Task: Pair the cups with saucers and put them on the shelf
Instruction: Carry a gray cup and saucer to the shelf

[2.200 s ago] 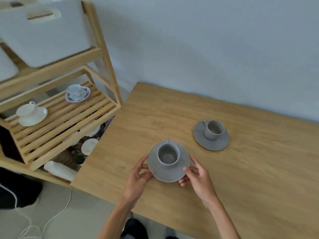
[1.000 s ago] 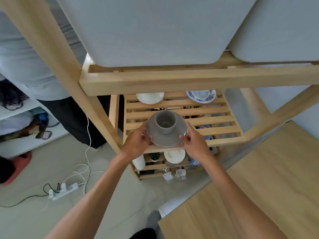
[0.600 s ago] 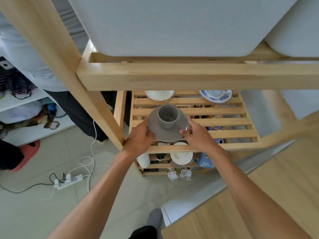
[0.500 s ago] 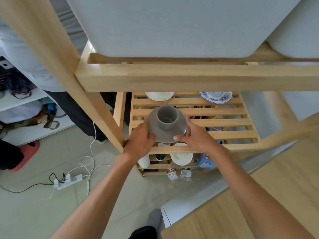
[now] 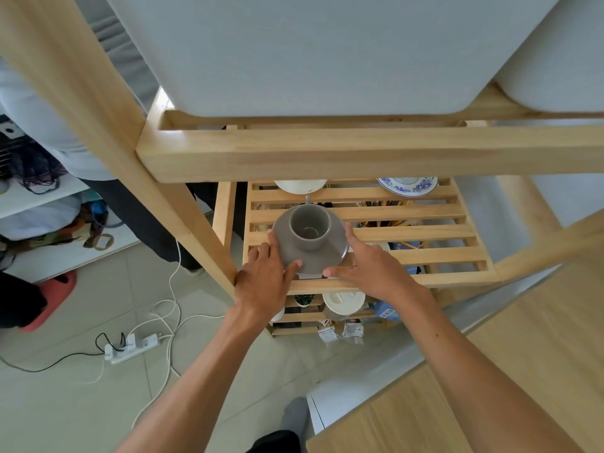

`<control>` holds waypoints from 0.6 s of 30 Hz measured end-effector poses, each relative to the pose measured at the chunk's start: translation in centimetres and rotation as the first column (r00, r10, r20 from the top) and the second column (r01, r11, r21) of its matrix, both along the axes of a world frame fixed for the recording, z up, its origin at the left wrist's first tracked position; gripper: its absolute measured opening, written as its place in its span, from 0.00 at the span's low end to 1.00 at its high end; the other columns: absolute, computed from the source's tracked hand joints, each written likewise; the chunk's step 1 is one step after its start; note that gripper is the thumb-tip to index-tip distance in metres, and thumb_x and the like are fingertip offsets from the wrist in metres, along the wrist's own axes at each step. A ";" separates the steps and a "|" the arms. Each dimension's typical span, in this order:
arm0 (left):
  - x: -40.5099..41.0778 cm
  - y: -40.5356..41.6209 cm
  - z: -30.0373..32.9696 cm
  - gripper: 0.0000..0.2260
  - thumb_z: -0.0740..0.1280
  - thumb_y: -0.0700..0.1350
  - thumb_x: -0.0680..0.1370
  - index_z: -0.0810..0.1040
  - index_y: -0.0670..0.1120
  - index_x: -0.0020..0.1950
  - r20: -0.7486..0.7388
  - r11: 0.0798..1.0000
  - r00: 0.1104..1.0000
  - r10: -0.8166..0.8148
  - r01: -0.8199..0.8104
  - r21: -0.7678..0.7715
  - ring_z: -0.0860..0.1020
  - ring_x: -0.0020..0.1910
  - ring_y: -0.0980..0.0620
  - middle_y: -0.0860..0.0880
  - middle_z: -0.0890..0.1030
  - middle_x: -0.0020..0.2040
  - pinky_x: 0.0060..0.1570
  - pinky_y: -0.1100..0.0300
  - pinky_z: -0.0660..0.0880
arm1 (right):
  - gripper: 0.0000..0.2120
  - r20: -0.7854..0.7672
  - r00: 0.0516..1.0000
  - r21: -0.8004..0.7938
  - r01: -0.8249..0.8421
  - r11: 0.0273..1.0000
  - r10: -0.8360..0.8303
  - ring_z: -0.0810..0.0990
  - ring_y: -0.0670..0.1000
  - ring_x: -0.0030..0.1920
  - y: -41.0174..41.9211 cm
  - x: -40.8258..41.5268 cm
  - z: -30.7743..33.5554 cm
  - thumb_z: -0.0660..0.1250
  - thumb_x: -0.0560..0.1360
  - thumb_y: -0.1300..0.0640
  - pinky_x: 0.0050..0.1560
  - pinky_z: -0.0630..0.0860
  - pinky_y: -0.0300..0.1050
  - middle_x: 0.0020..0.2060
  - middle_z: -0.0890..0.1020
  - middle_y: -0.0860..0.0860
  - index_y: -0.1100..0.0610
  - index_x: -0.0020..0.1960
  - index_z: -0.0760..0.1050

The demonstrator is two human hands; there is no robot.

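Holding a grey saucer (image 5: pixel 310 246) by its opposite edges, a person's two bare hands keep it over the front slats of a wooden slatted shelf (image 5: pixel 425 235). A grey cup (image 5: pixel 310 227) stands upright in the middle of the saucer, its handle pointing away from the grip toward the back of the shelf.

The left hand (image 5: pixel 266 279) is partly curled, thumb lying on the near rim of the saucer and fingertips (image 5: pixel 272 235) wrapped round its left edge. The right hand (image 5: pixel 372 273) mirrors it: thumb pressed to the near rim, fingers reaching along the right edge and under it. Neither hand is closed tight; each is spread only as wide as the rim it pinches. Whether the saucer already rests on the slats or sits just above them cannot be told from this angle.

Beyond the grip, at the back of the same shelf, a white saucer (image 5: pixel 300 186) lies straight behind the grey cup, and a blue-patterned saucer (image 5: pixel 408 186) lies behind and to the right; both are half hidden by the wooden beam (image 5: pixel 359 152) of the tier above. That upper tier carries pale grey storage bins (image 5: pixel 294 50). Below the grip, a white lidded container (image 5: pixel 343 302) shows through on a lower tier. To the near right of the right forearm is the corner of a light wood surface (image 5: pixel 523 371).
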State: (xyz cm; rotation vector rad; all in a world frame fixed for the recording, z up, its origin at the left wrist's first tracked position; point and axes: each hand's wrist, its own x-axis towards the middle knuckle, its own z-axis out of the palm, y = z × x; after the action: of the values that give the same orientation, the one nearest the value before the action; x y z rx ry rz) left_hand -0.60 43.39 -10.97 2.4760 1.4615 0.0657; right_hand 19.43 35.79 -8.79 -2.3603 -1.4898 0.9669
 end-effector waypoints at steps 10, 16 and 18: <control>-0.6 -0.5 0.7 0.34 0.59 0.61 0.80 0.47 0.52 0.79 0.181 0.979 0.981 0.074 -0.038 -0.198 0.77 0.61 0.44 0.43 0.71 0.68 0.48 0.44 0.82 | 0.29 -0.184 0.967 0.066 0.188 0.980 -0.174 0.82 0.48 0.48 -2.9 -1.2 1.9 0.61 0.81 0.40 0.52 0.79 0.49 0.44 0.82 0.47 0.41 0.80 0.58; -1.0 -4.1 3.1 0.32 0.61 0.57 0.81 0.53 0.47 0.80 0.115 0.965 0.993 0.029 0.002 -0.263 0.73 0.68 0.42 0.42 0.69 0.73 0.64 0.46 0.73 | 0.18 -0.329 0.889 0.115 0.372 0.921 -0.318 0.83 0.45 0.38 -8.4 -1.7 4.8 0.64 0.83 0.48 0.49 0.83 0.46 0.39 0.86 0.48 0.45 0.72 0.73; -0.4 -5.9 4.5 0.32 0.61 0.57 0.81 0.53 0.47 0.80 0.131 0.962 0.991 -0.002 0.038 -0.272 0.70 0.71 0.43 0.44 0.67 0.75 0.64 0.46 0.73 | 0.17 -0.359 0.866 0.142 0.420 0.896 -0.349 0.83 0.44 0.36 -10.7 -1.6 6.0 0.64 0.83 0.48 0.47 0.83 0.44 0.37 0.86 0.48 0.46 0.71 0.74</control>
State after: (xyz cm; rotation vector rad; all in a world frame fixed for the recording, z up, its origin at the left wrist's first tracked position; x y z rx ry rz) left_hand -0.99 37.50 -6.50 2.2198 1.2960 0.0188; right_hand 17.81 25.13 -2.81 -2.0994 -0.8981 0.9722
